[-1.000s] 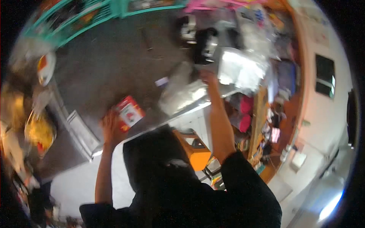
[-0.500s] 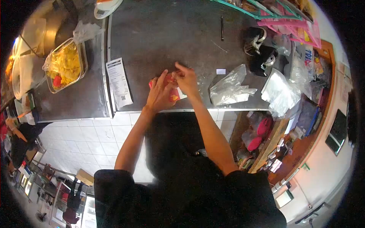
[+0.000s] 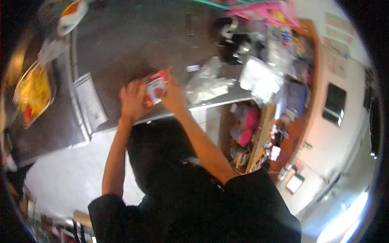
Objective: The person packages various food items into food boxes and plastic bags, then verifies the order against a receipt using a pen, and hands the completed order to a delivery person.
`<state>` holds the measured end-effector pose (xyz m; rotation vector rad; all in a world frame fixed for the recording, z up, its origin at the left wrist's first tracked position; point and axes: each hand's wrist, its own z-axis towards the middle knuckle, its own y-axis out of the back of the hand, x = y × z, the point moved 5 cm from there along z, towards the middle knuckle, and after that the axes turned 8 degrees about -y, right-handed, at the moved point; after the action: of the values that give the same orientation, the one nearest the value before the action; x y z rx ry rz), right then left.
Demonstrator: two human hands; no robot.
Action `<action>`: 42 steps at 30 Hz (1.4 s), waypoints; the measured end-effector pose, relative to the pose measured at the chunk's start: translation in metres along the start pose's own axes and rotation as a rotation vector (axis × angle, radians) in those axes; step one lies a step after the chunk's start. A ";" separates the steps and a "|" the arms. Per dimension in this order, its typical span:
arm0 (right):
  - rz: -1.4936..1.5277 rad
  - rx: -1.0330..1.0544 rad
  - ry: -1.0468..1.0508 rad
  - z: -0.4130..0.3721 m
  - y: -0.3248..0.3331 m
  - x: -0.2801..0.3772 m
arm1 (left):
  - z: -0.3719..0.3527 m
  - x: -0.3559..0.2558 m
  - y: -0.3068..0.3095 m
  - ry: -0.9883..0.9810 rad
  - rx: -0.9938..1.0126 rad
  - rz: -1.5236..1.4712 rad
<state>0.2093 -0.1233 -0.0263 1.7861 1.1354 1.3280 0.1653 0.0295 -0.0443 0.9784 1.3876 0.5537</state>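
A flat red packet (image 3: 157, 87) with a white printed patch and some yellow on it lies at the front of the dark worktop (image 3: 117, 44). My left hand (image 3: 135, 101) covers its left end, fingers curled over it. At its right edge, my right hand (image 3: 174, 96) grips it with the thumb and fingers. Motion blur smears both hands and the print. To the right of my right hand are a crumpled clear plastic bag (image 3: 208, 83) and a small white slip (image 3: 193, 68). A printed receipt (image 3: 90, 99) lies left of my left hand.
Farther left, a clear tray of yellow food (image 3: 34, 93) sits beyond the seam in the worktop. A kitchen scale (image 3: 72, 18) stands at the back left. Black objects (image 3: 237, 48) and white plastic bags (image 3: 259, 81) crowd the right side. Below is a cluttered shelf (image 3: 247, 129).
The view has swung, so the worktop appears shifted left and tilted. My right hand has moved from over the packet to its right edge, uncovering the white patch.
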 end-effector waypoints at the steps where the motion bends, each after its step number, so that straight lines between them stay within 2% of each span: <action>1: -0.055 0.110 -0.223 -0.005 0.022 -0.016 | -0.001 0.004 -0.004 0.019 0.006 0.038; 2: -0.082 0.060 -0.256 -0.007 0.040 -0.051 | -0.004 0.006 -0.011 0.045 0.015 0.074; 5: 0.064 -0.312 -0.373 -0.015 0.085 -0.219 | 0.000 0.001 0.001 0.083 0.017 0.099; 6: 0.116 -0.391 -0.386 -0.010 0.106 -0.274 | 0.000 0.003 0.000 0.108 -0.009 0.122; 7: 0.154 -0.386 -0.433 -0.003 0.128 -0.312 | 0.000 -0.002 0.003 0.090 -0.018 0.120; 9: -0.039 -0.413 -0.412 0.019 0.163 -0.393 | -0.003 -0.003 0.011 0.123 -0.085 0.230; 10: -0.268 -0.445 -0.348 0.035 0.174 -0.428 | -0.005 -0.003 0.008 0.118 -0.096 0.242; 12: -0.379 -0.641 -0.291 0.072 0.209 -0.456 | -0.016 0.000 -0.002 0.123 -0.177 0.233; 14: -0.368 -0.718 -0.214 0.116 0.233 -0.463 | -0.025 -0.006 -0.013 -0.014 -0.342 0.239; 15: -0.355 -0.726 -0.217 0.135 0.235 -0.469 | -0.030 -0.011 -0.019 0.034 -0.348 0.253; 17: -0.361 -0.492 -0.298 0.167 0.226 -0.487 | -0.043 -0.024 -0.041 0.093 -0.371 0.225; 18: -0.358 -0.449 -0.288 0.174 0.222 -0.490 | -0.045 -0.039 -0.050 0.068 -0.372 0.261; 20: -0.349 -0.407 -0.303 0.191 0.218 -0.514 | -0.051 -0.066 -0.084 0.003 -0.307 0.128; 22: -0.312 -0.484 -0.326 0.190 0.225 -0.528 | -0.039 -0.106 -0.118 -0.023 -0.231 -0.023; 23: -0.299 -0.557 -0.223 0.189 0.235 -0.528 | -0.027 -0.131 -0.131 -0.079 -0.179 0.032; 24: -0.278 -0.640 -0.120 0.188 0.254 -0.527 | -0.006 -0.155 -0.139 -0.137 -0.132 0.091; 25: -0.400 -0.709 0.099 0.186 0.283 -0.508 | 0.018 -0.178 -0.138 -0.095 -0.158 0.069; 26: -0.161 -0.722 -0.056 0.183 0.311 -0.507 | 0.045 -0.199 -0.137 -0.056 -0.192 0.045; 28: -0.091 -0.643 0.070 0.191 0.359 -0.507 | 0.094 -0.221 -0.141 0.030 -0.184 0.062; 29: -0.063 -0.679 0.097 0.194 0.382 -0.509 | 0.115 -0.227 -0.146 0.059 -0.160 0.074; 32: 0.158 -0.778 0.152 0.205 0.461 -0.507 | 0.148 -0.187 -0.200 0.031 -0.099 0.005; 33: 0.171 -0.851 0.165 0.206 0.490 -0.505 | 0.157 -0.193 -0.187 0.035 -0.105 0.020; 34: 0.018 -1.008 0.174 0.205 0.518 -0.498 | 0.165 -0.200 -0.162 0.113 -0.203 0.008; 35: 0.115 -1.084 0.168 0.205 0.540 -0.495 | 0.171 -0.204 -0.145 0.190 -0.302 -0.004; 36: 0.215 -1.157 0.158 0.203 0.556 -0.494 | 0.177 -0.197 -0.140 0.195 -0.304 0.010; 37: 0.230 -1.153 0.157 0.200 0.567 -0.490 | 0.177 -0.182 -0.128 0.252 -0.434 0.031; 38: 0.643 -1.090 0.194 0.198 0.578 -0.494 | 0.172 -0.171 -0.120 0.307 -0.566 0.051; 39: 1.049 -0.996 0.224 0.200 0.580 -0.501 | 0.170 -0.178 -0.107 0.311 -0.568 0.062; 41: 0.991 -0.967 0.293 0.201 0.583 -0.533 | 0.166 -0.191 -0.078 0.672 -0.486 -0.403; 42: 0.708 -1.012 0.241 0.174 0.581 -0.517 | 0.160 -0.219 -0.066 0.666 -0.464 -0.407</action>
<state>0.4687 -0.8385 0.2114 1.2487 -0.2036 2.0432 0.2727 -0.2228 0.0065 0.1110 1.8656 0.8817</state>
